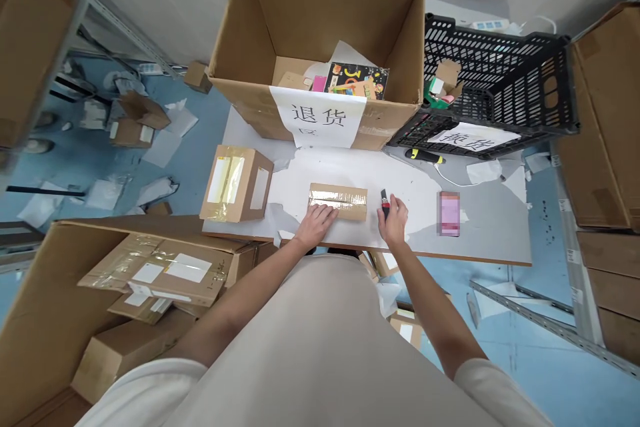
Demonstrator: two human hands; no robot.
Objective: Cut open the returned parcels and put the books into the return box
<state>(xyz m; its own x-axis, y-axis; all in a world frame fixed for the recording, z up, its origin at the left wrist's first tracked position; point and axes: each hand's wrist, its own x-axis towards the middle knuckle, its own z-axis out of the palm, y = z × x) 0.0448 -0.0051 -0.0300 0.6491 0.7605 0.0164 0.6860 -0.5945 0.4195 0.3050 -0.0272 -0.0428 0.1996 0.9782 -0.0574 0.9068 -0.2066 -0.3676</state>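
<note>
The left hand (317, 223) lies loosely open with its fingers on the near left part of a small taped cardboard carton (354, 200), which sits flat at the near middle of the grey table (493, 230). Just right of that carton, the right hand (395, 219) is closed around a red-and-black box cutter (385, 204), its blade pointing to the far side. A taller taped box (257, 192) stands to the left, and a pink-screened phone (449, 217) lies to the right.
</note>
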